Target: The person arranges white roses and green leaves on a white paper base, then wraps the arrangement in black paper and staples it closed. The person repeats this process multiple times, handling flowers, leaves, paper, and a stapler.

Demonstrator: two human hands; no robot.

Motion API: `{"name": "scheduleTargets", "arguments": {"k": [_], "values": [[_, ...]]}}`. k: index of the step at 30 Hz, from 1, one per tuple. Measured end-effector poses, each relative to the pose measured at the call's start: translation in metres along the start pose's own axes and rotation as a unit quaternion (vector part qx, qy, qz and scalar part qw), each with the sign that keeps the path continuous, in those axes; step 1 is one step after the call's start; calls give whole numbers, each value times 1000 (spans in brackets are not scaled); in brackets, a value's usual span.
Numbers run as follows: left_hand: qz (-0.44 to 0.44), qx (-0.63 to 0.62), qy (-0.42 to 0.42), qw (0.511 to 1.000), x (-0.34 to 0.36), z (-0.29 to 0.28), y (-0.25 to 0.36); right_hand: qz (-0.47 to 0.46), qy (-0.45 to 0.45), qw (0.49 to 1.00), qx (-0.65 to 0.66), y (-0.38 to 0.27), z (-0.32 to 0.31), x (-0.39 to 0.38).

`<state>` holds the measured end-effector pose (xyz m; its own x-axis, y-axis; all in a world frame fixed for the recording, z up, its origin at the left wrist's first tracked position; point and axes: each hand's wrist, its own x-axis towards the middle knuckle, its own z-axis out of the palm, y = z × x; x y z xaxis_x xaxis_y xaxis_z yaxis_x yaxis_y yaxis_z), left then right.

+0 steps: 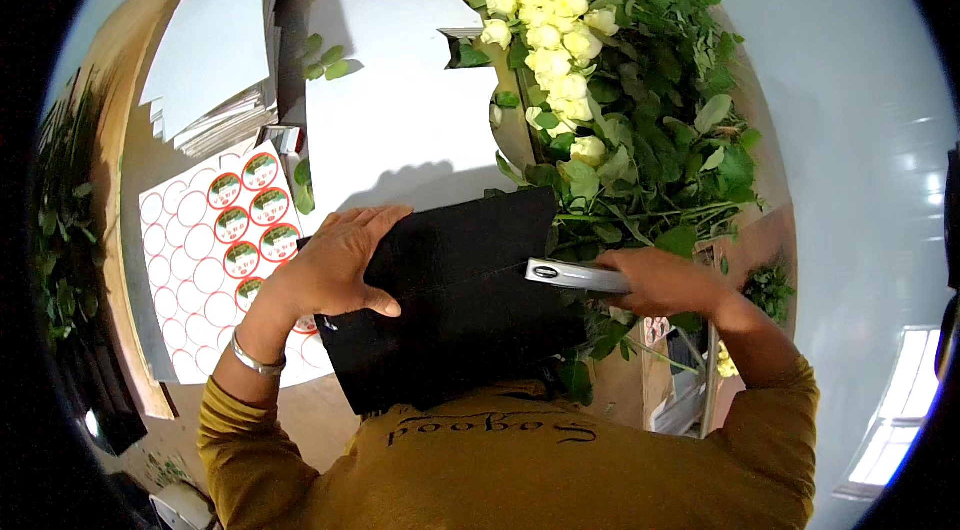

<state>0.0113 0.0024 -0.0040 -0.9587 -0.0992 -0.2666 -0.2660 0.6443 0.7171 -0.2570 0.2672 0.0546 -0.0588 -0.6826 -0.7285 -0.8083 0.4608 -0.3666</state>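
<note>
A black card sheet point(460, 350) is held over the bench, in front of my body. My left hand point(345, 260) grips its left part, thumb on the black surface and fingers at the upper left edge. My right hand point(655, 280) holds a silver stapler point(570, 277), whose head sits over the right side of the black card. Behind the card lies a white board point(395, 110) with a notched right edge and a few leaves around it.
Sticker sheets with round red-rimmed labels point(195, 270) lie left, below stacked white cards point(210, 60). Pale yellow roses point(550, 40) with leafy stems point(670, 130) fill the right of the bench. A wooden edge point(140, 50) and dark foliage point(70, 220) are at far left.
</note>
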Motion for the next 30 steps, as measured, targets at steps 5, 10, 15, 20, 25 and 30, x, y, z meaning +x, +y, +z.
{"name": "scheduleTargets", "arguments": {"k": [5,10,15,20,25,30], "values": [[18,-3,-1,1000,0,-1,-3,102,57,993,-36,-36,-67,-32],[40,1,5,999,0,-2,-8,-8,94,995,20,-77,-89,89],[39,-38,18,998,3,-3,-7,-90,192,963,-164,-103,-60,233],[-88,-84,5,993,10,-13,17,-151,222,963,3,-74,-59,209],[42,106,161,980,81,7,50,-183,111,966,143,31,-50,150],[54,-69,-53,995,149,30,59,-118,-62,991,11,17,-41,104]]}}
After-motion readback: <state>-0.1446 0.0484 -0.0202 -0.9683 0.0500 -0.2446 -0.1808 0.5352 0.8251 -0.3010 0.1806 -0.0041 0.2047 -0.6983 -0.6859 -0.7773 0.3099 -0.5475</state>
